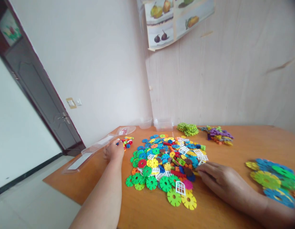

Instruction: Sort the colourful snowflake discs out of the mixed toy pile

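Note:
A big heap of flat, notched plastic discs (168, 163) in many colours, mixed with small white window pieces, lies in the middle of the wooden table (245, 146). My left hand (114, 150) rests closed at the heap's far left, its fingers on a small cluster of little coloured pieces (127, 142); what it holds is hidden. My right hand (219, 179) lies on the table at the heap's right edge, fingers stretched toward the discs and holding nothing that I can see.
A long clear plastic lid (99, 146) lies along the table's left edge. Two clear tubs (163, 124) stand at the wall. A green built cluster (188, 128), a purple-and-orange one (219, 135), and a blue-green disc group (274, 181) sit further right. A dark door (42, 95) is left.

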Demonstrator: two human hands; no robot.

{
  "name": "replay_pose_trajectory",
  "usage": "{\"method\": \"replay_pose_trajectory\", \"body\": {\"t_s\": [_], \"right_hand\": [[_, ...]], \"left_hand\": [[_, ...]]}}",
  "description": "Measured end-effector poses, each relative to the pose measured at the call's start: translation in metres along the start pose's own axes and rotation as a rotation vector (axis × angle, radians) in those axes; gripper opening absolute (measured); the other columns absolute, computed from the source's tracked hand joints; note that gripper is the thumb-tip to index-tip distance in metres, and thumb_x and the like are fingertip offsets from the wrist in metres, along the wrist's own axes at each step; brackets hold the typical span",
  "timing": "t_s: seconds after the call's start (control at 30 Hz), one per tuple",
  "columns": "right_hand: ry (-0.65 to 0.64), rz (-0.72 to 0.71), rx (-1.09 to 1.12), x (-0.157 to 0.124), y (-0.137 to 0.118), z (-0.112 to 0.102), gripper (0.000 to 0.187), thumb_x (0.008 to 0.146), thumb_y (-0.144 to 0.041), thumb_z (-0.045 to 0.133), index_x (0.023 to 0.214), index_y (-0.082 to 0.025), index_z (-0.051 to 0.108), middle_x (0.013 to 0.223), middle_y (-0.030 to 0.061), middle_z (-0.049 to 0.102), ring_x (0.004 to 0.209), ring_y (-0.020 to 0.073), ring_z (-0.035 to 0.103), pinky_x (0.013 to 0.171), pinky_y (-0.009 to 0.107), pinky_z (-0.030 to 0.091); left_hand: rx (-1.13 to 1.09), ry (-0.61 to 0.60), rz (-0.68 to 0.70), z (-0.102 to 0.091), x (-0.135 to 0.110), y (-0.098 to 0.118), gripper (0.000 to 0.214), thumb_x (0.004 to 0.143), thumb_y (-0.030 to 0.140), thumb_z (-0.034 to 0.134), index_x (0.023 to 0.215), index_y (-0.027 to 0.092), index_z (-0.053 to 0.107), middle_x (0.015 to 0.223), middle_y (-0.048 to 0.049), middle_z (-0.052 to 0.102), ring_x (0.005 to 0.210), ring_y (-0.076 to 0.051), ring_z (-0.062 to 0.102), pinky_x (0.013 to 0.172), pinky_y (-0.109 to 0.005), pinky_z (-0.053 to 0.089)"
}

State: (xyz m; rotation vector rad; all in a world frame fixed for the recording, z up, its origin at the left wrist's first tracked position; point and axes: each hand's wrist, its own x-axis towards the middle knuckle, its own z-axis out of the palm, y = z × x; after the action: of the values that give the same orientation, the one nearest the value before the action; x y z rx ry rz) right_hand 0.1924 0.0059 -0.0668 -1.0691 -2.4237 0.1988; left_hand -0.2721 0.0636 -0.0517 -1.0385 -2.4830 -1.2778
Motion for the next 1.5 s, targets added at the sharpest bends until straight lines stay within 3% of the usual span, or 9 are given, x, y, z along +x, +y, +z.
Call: {"method": "replay_pose_trajectory", "body": {"t_s": [0.07, 0.2, 0.33, 0.43, 0.6, 0.87, 1.0, 1.13, 1.5], "right_hand": [[0.001, 0.008, 0.006, 0.001, -0.003, -0.002, 0.030, 0.102, -0.035, 0.039, 0.100, -0.024, 0.066, 0.092, 0.0062, 0.070, 0.078, 0.0174, 0.066, 0.073, 0.029, 0.052], [0.007, 0.008, 0.011, 0.002, -0.009, -0.006, 0.028, 0.101, -0.033, 0.040, 0.096, -0.024, 0.066, 0.089, 0.0058, 0.070, 0.076, 0.0173, 0.064, 0.071, 0.029, 0.050], [0.021, 0.002, 0.013, 0.003, -0.013, -0.009, 0.028, 0.100, -0.030, 0.040, 0.094, -0.023, 0.066, 0.086, 0.0056, 0.069, 0.075, 0.0172, 0.064, 0.070, 0.028, 0.049], [0.021, -0.001, 0.007, 0.003, -0.014, -0.009, 0.028, 0.100, -0.029, 0.040, 0.093, -0.023, 0.066, 0.086, 0.0057, 0.069, 0.076, 0.0170, 0.064, 0.071, 0.027, 0.048], [0.038, 0.003, 0.016, 0.004, -0.015, -0.008, 0.027, 0.100, -0.029, 0.040, 0.097, -0.022, 0.067, 0.088, 0.0059, 0.069, 0.079, 0.0173, 0.064, 0.074, 0.028, 0.048], [0.067, -0.016, 0.020, 0.005, -0.016, -0.007, 0.027, 0.099, -0.028, 0.042, 0.092, -0.021, 0.067, 0.084, 0.0053, 0.069, 0.076, 0.0163, 0.063, 0.071, 0.027, 0.047], [0.061, -0.009, 0.005, 0.005, -0.016, -0.007, 0.028, 0.100, -0.029, 0.041, 0.091, -0.021, 0.067, 0.083, 0.0050, 0.068, 0.075, 0.0166, 0.063, 0.070, 0.027, 0.046], [0.057, -0.006, 0.020, 0.005, -0.016, -0.007, 0.027, 0.100, -0.028, 0.041, 0.094, -0.021, 0.067, 0.085, 0.0053, 0.068, 0.077, 0.0169, 0.063, 0.072, 0.027, 0.047], [0.045, -0.003, 0.013, 0.004, -0.013, -0.006, 0.029, 0.100, -0.029, 0.039, 0.092, -0.022, 0.066, 0.085, 0.0057, 0.068, 0.076, 0.0168, 0.062, 0.070, 0.027, 0.047]], "left_hand": [[0.050, 0.055, 0.039, -0.005, -0.007, 0.016, 0.034, 0.086, 0.047, 0.056, 0.107, 0.028, 0.075, 0.120, -0.0132, 0.067, 0.120, -0.039, 0.051, 0.097, -0.055, 0.039], [-0.010, 0.012, 0.361, -0.008, -0.032, 0.052, 0.028, 0.088, 0.037, 0.056, 0.107, 0.023, 0.073, 0.117, -0.0100, 0.068, 0.117, -0.030, 0.056, 0.106, -0.044, 0.040], [-0.199, -0.133, 0.690, -0.009, -0.078, 0.087, 0.029, 0.091, 0.036, 0.056, 0.112, 0.023, 0.070, 0.117, -0.0071, 0.068, 0.118, -0.026, 0.057, 0.109, -0.039, 0.040], [-0.274, -0.287, 0.918, -0.016, -0.116, 0.110, 0.032, 0.093, 0.037, 0.056, 0.122, 0.027, 0.067, 0.124, -0.0052, 0.067, 0.124, -0.026, 0.054, 0.111, -0.041, 0.039], [-0.280, -0.457, 1.163, -0.025, -0.156, 0.128, 0.036, 0.093, 0.038, 0.058, 0.127, 0.029, 0.065, 0.131, -0.0044, 0.065, 0.132, -0.026, 0.047, 0.116, -0.046, 0.034], [-0.123, -0.554, 1.212, -0.016, -0.169, 0.127, 0.037, 0.092, 0.047, 0.059, 0.125, 0.034, 0.068, 0.139, -0.0066, 0.060, 0.140, -0.033, 0.038, 0.116, -0.059, 0.029], [-0.125, -0.558, 1.240, -0.018, -0.171, 0.128, 0.026, 0.092, 0.041, 0.060, 0.114, 0.038, 0.073, 0.136, -0.0035, 0.062, 0.139, -0.033, 0.039, 0.115, -0.062, 0.026], [-0.127, -0.548, 1.253, -0.019, -0.173, 0.130, 0.016, 0.090, 0.034, 0.063, 0.099, 0.034, 0.076, 0.133, -0.0011, 0.064, 0.137, -0.032, 0.041, 0.116, -0.061, 0.024], [-0.196, -0.565, 1.191, -0.023, -0.172, 0.134, 0.016, 0.090, 0.023, 0.056, 0.080, 0.027, 0.068, 0.093, -0.0001, 0.074, 0.105, -0.022, 0.061, 0.115, -0.052, 0.024]]}}
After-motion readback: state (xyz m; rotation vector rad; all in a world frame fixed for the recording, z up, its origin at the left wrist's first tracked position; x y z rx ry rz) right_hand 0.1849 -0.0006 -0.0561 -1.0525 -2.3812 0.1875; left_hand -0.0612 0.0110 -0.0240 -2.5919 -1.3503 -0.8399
